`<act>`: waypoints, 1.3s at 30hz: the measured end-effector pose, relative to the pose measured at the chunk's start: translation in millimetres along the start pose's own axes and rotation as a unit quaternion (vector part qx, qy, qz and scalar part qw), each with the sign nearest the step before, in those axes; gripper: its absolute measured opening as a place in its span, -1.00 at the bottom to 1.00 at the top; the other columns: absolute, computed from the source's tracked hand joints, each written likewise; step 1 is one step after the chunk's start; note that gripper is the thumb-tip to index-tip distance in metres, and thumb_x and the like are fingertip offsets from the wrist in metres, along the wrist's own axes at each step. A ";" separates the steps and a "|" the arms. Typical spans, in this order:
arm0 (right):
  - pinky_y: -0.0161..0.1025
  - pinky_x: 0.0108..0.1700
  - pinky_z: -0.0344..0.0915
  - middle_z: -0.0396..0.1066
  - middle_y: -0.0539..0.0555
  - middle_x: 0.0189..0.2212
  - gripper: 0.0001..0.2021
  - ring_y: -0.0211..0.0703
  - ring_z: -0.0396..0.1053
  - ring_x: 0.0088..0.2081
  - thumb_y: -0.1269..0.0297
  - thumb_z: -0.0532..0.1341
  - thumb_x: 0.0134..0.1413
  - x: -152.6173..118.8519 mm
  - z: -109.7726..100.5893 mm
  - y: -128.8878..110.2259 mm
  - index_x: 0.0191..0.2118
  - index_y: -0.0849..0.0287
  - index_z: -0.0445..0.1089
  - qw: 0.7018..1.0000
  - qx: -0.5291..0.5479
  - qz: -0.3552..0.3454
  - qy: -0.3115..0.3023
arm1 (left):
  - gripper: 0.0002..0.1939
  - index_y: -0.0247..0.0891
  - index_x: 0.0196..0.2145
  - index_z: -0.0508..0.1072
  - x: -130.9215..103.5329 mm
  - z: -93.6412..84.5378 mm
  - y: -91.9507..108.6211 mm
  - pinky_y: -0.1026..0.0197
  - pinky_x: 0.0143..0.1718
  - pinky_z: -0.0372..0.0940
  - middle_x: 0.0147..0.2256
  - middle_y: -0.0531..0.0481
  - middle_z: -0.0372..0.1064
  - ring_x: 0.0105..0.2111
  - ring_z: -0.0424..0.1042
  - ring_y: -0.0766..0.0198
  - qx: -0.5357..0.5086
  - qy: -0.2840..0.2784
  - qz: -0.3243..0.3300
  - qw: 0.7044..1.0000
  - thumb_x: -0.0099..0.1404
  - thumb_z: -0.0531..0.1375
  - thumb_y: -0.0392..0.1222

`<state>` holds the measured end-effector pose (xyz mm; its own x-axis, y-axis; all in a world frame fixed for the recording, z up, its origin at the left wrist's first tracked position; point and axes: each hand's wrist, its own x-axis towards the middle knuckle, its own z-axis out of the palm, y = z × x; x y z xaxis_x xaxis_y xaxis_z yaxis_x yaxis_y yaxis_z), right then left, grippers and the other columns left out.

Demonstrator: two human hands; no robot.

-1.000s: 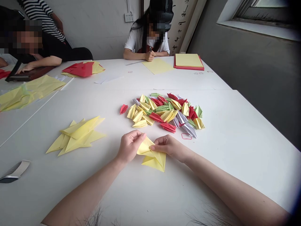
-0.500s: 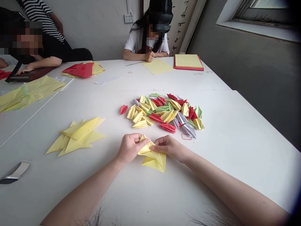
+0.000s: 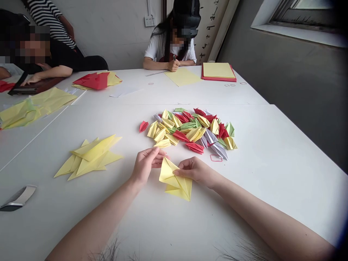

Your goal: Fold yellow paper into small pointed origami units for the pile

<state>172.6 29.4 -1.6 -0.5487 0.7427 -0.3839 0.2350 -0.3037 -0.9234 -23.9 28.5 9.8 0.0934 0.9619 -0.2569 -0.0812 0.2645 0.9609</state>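
Observation:
A partly folded piece of yellow origami paper [image 3: 175, 181] is pinched at its right edge between the thumb and fingers of my right hand [image 3: 194, 170]. Its lower flap hangs loose and pointed over the table. My left hand [image 3: 148, 163] is at the paper's upper left, fingers stretched out and thumb lifted. Its fingertips lie near or behind the paper's top corner; whether they touch it I cannot tell. Just beyond both hands lies a pile of small folded paper pieces [image 3: 190, 132] in red, yellow, green and pale purple.
Folded yellow sheets [image 3: 89, 157] lie stacked at the left, with a grey-and-white band-like object [image 3: 20, 198] nearer me. Across the white table [image 3: 233, 203] a person [image 3: 170, 54] writes on yellow paper beside a red and yellow paper stack [image 3: 219, 71]. Another person [image 3: 51, 61] leans at the far left.
My left hand has let go of the yellow paper, moving slightly left with its thumb raised and fingers straightened. My right hand keeps its pinch in nearly the same place.

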 end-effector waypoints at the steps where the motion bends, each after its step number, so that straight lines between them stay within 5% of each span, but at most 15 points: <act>1: -0.32 -0.50 0.04 0.35 -0.01 -0.57 -0.65 -0.31 0.19 -0.54 0.00 0.31 -0.10 0.2 0.0 0.2 -0.51 0.25 0.41 1.000 0.004 0.000 0.003 | -0.59 -0.32 -0.35 0.50 -0.6 0.8 -1.6 0.18 -0.37 0.33 -0.48 -0.06 0.48 -0.46 0.45 0.21 0.008 -0.021 -0.008 1.000 0.13 0.22 0.14; 4: -0.33 -0.51 0.02 0.33 -0.03 -0.59 -0.63 -0.32 0.17 -0.56 -0.02 0.32 -0.13 0.9 0.1 1.1 -0.52 0.25 0.40 1.000 0.001 -0.003 0.010 | -0.65 -0.33 -0.53 0.45 -2.3 3.6 -6.6 0.30 -0.51 0.18 -0.60 0.07 0.32 -0.56 0.29 0.34 0.068 -0.068 0.001 0.995 0.07 0.29 0.07; 8: -0.33 -0.52 0.02 0.31 -0.04 -0.60 -0.60 -0.33 0.15 -0.56 -0.06 0.31 -0.13 0.5 0.4 0.3 -0.52 0.25 0.40 1.000 0.003 -0.006 0.002 | -0.61 -0.31 -0.63 0.36 -2.6 4.7 -9.3 0.31 -0.54 0.06 -0.63 0.12 0.17 -0.59 0.15 0.39 0.086 -0.063 0.014 0.994 0.14 0.24 0.05; 21: -0.30 -0.43 0.19 0.45 0.03 -0.52 -0.61 -0.24 0.31 -0.49 -0.06 0.36 -0.20 -0.1 -2.8 -0.2 -0.45 0.25 0.51 0.999 0.047 -0.016 -0.018 | -0.66 -0.32 -0.57 0.43 -1.3 7.2 -6.4 0.32 -0.52 0.08 -0.62 0.09 0.26 -0.60 0.20 0.40 -0.014 -0.077 -0.070 0.994 0.13 0.24 0.04; 26: -0.29 -0.43 0.22 0.43 0.06 -0.47 -0.58 -0.23 0.28 -0.46 -0.09 0.23 0.00 -0.8 0.1 1.9 -0.38 0.24 0.54 0.998 -0.002 -0.062 -0.018 | -0.64 -0.34 -0.49 0.50 1.6 3.5 -7.6 0.30 -0.49 0.16 -0.55 0.02 0.39 -0.55 0.31 0.33 0.017 -0.058 -0.051 0.997 0.13 0.24 0.07; 31: -0.32 -0.57 0.15 0.33 0.00 -0.54 -0.61 -0.32 0.19 -0.57 -0.08 0.28 -0.07 -0.3 6.1 5.2 -0.45 0.22 0.49 0.994 -0.061 -0.075 0.051 | -0.69 -0.32 -0.48 0.54 2.2 1.6 -7.1 0.25 -0.42 0.26 -0.48 -0.04 0.49 -0.48 0.40 0.25 0.032 -0.037 -0.029 0.998 0.03 0.33 0.03; 35: -0.30 -0.54 0.28 0.36 -0.02 -0.59 -0.61 -0.29 0.29 -0.59 -0.06 0.34 -0.16 -0.1 9.1 6.8 -0.49 0.21 0.37 0.998 -0.007 -0.031 0.058 | -0.64 -0.33 -0.44 0.54 1.5 1.8 -5.9 0.22 -0.40 0.27 -0.46 -0.06 0.50 -0.46 0.43 0.21 0.032 -0.042 0.005 0.999 0.11 0.26 0.08; 39: -0.23 -0.40 0.40 0.42 0.04 -0.49 -0.61 -0.18 0.40 -0.45 -0.06 0.36 -0.19 1.9 9.3 8.6 -0.46 0.21 0.37 0.991 0.081 -0.044 0.092 | -0.51 -0.29 -0.22 0.51 2.8 1.4 -8.1 0.17 -0.15 0.28 -0.19 -0.14 0.50 -0.12 0.43 0.10 0.004 -0.005 0.097 0.995 0.29 0.02 0.17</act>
<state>166.2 22.6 -10.3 -0.4027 0.8622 -0.3074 0.0521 -0.3138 -0.9481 -21.6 29.0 1.4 0.0861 0.9941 -0.0661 -0.0913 0.0739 0.9931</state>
